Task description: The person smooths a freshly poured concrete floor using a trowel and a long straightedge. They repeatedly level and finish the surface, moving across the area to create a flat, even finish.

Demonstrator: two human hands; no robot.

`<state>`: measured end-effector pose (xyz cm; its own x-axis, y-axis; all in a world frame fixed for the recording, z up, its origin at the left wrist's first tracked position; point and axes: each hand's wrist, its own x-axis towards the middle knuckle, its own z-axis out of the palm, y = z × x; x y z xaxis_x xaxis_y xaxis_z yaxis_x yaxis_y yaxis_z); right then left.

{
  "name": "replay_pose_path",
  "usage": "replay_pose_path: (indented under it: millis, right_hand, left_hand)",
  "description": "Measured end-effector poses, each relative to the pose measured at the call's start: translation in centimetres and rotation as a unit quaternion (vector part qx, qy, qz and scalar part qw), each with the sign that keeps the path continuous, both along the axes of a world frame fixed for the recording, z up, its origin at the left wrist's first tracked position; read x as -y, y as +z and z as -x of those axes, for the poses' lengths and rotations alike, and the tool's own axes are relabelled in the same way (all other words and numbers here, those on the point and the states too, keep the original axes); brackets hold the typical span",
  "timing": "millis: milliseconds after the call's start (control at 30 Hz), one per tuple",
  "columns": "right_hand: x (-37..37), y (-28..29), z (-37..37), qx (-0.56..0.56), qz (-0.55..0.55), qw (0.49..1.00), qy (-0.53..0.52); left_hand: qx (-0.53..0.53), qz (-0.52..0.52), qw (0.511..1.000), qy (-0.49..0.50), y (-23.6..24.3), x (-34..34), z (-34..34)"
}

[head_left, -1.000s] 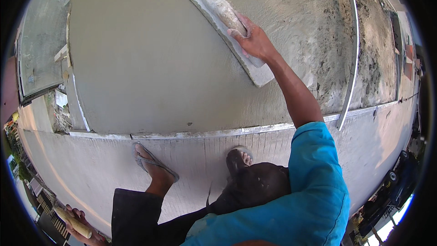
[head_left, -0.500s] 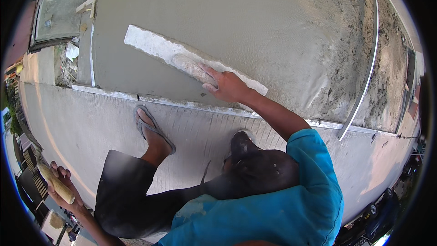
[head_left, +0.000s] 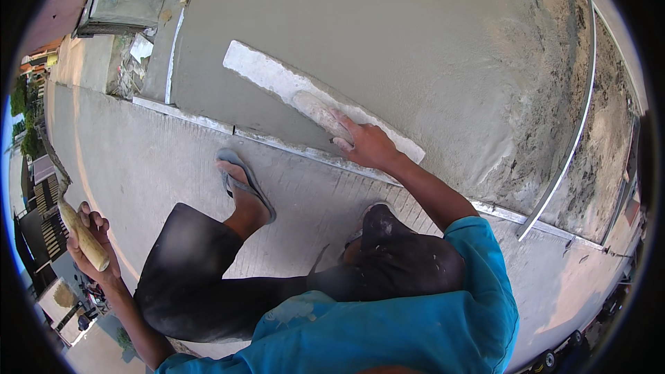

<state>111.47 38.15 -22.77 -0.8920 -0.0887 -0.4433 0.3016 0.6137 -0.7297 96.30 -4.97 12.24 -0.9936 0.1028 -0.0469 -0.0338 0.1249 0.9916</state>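
A long, narrow float (head_left: 264,73), caked whitish, lies slantwise on wet grey concrete (head_left: 332,21), its far end to the left. My right hand (head_left: 372,147) is closed on the near end of the float's rounded handle (head_left: 318,111). Out at the far left, my left hand (head_left: 95,242) grips a trowel by its pale wooden handle (head_left: 84,239), away from the concrete. The trowel's thin metal part (head_left: 59,164) points up and is seen nearly edge-on, so its blade shape is unclear.
A pale form strip (head_left: 187,118) edges the wet concrete; my sandalled foot (head_left: 244,183) is on the grooved pavement (head_left: 159,166) beside it. A long metal bar (head_left: 576,140) crosses the rougher surface at right. Rubble (head_left: 131,66) lies beyond the left corner.
The view has tilted, shifting the scene rightward at left. The float has moved only slightly against the form strip. Both hands keep their holds.
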Motion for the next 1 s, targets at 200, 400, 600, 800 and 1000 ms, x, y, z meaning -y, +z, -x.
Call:
replay_pose_path:
  millis: [200,400,600,800,1000]
  right_hand:
    - [-1.7,-1.3,1.1,-0.066,-0.028,0.991,-0.111]
    - [-4.7,-1.8,0.8,-0.099,-0.031,0.966,-0.236]
    - [-6.6,-2.1,-2.2,-0.113,-0.037,0.921,-0.372]
    - [-10.3,-1.3,-7.1,-0.084,-0.063,0.866,-0.488]
    - [-14.1,-1.8,-13.1,-0.119,-0.107,0.811,-0.562]
  left_hand:
    - [0.005,0.006,1.000,0.005,-0.1,-0.1,-0.2]
    - [0.008,0.006,1.000,-0.009,0.0,-0.4,0.3]
    - [0.015,-0.008,0.998,-0.063,0.4,-1.1,1.4]
    - [0.000,0.026,0.999,-0.044,0.1,-1.7,2.3]
    - [-0.003,0.007,0.997,-0.074,0.0,-2.9,4.2]
